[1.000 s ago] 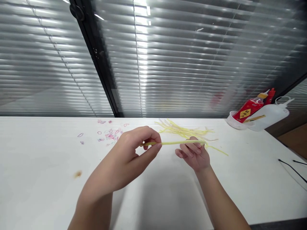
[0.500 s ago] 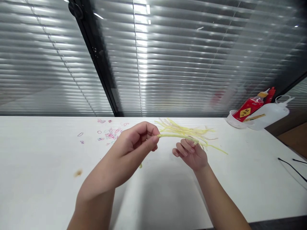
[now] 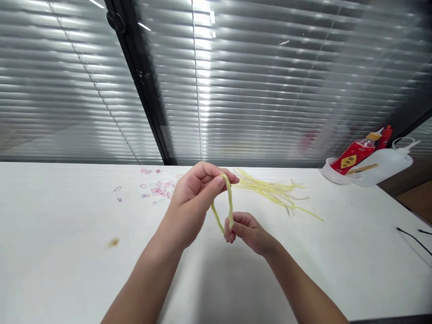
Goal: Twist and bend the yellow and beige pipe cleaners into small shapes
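While the left hand [image 3: 194, 198] pinches the top of a bent bundle of yellow strands [image 3: 230, 202] between thumb and forefinger, the right hand [image 3: 248, 231] sits just below it at five o'clock, fingers curled shut around the bundle's lower end. The bundle hangs above the white table [image 3: 67, 252] in a narrow hairpin. One leg runs straight down into the right fist, and the other comes out under the left hand and slants toward the same spot.

By the look of it, the step in hand is doubling the bundle over on itself. The next move calls for both pinches to stay tight, since the thin strands would likely splay or spring straight if either grip loosened.

A loose pile of the same strands [image 3: 273, 191] lies at two o'clock. Small coloured rubber bands [image 3: 157, 189] are scattered at ten o'clock — none touched. Farther off at two o'clock stand a red bottle [image 3: 354, 155] and a white bottle [image 3: 384, 164].
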The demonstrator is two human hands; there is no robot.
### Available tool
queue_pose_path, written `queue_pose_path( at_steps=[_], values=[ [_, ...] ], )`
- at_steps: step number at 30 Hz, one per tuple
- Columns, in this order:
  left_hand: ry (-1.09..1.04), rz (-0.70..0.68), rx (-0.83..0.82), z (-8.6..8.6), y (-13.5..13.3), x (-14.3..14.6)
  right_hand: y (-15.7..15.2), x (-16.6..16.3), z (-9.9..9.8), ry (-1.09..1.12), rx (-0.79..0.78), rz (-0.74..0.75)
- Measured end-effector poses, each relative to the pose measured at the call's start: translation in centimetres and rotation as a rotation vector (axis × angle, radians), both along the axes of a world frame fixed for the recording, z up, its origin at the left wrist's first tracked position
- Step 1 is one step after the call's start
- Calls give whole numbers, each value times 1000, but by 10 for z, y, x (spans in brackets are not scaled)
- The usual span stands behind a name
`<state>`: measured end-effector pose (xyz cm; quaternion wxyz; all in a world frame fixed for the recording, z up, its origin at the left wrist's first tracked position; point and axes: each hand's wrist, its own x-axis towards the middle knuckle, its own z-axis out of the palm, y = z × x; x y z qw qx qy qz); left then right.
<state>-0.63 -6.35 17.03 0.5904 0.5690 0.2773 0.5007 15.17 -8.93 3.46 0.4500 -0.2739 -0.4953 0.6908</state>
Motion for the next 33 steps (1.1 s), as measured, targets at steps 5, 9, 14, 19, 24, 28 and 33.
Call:
queue_pose_path(
  at_steps=[5, 9, 14, 19, 24, 28, 33],
  values=[
    [-77, -80, -116, -11, 4, 13, -2, -11, 5, -32, -28, -72],
    [-119, -96, -175, -17, 6, 22, 0, -13, 5, -58, -20, -146],
    [-164, -126, -166, -18, 8, 26, 1, -13, 2, -70, -15, -154],
    [-107, -44, -34, -24, 14, 25, 1, -11, 3, -60, 10, -150],
    [46, 106, 156, -32, 16, 25, 2, -8, 3, -54, 22, -179],
    [136, 232, 244, -34, 17, 25, 1, -6, 3, -61, 41, -209],
    [41, 256, 248, -36, 21, 28, -1, -9, 5, -87, 23, -229]
  ],
)
